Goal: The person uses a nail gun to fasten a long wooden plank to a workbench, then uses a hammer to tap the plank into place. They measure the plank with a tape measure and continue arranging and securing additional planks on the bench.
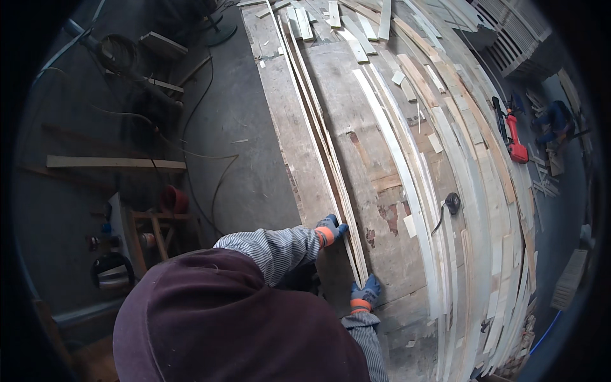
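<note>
Several long, thin wooden strips (318, 130) lie side by side along the left part of the worn plywood table (369, 153), with a narrow gap between some of them. My left hand (330, 229), in a blue-grey glove with an orange cuff, reaches across from the left and closes over the strips a little short of their near end. At that near end, my right hand (365, 293) in a matching glove grips the tips of the strips. The undersides of the fingers are hidden on both hands.
Many boards and slats (445, 159) cover the right side of the table, and short offcuts (304, 24) lie at its far end. A tape measure (452, 203) and a red nail gun (517, 143) rest among the boards at right. Hoses (213, 95) trail over the left floor.
</note>
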A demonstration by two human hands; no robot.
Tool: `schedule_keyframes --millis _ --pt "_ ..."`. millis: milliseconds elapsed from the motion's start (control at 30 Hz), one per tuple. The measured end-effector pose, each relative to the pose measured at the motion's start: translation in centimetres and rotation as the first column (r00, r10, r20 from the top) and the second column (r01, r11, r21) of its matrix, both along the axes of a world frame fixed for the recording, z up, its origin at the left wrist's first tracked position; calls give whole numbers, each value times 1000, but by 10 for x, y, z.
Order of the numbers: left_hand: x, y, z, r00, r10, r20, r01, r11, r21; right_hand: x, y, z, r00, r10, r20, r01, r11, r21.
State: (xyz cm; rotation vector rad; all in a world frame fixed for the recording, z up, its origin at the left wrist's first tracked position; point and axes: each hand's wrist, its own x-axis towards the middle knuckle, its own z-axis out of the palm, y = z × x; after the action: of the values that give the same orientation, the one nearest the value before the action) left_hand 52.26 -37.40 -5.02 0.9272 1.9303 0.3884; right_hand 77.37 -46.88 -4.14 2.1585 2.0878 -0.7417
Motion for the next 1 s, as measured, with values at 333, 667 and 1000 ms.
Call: schedule_keyframes --millis 333,667,1000 --pt "-13 3 -12 998 58 7 -56 983 -177 2 -1 7 993 37 -111 -28 996 87" --pt "-32 -9 -23 892 -452 8 439 861 -256 10 14 0 999 25 -34 -25 1000 7" --pt "-27 9 44 632 476 611 -503 852 -143 42 -14 33 953 72 -295 -44 994 100"
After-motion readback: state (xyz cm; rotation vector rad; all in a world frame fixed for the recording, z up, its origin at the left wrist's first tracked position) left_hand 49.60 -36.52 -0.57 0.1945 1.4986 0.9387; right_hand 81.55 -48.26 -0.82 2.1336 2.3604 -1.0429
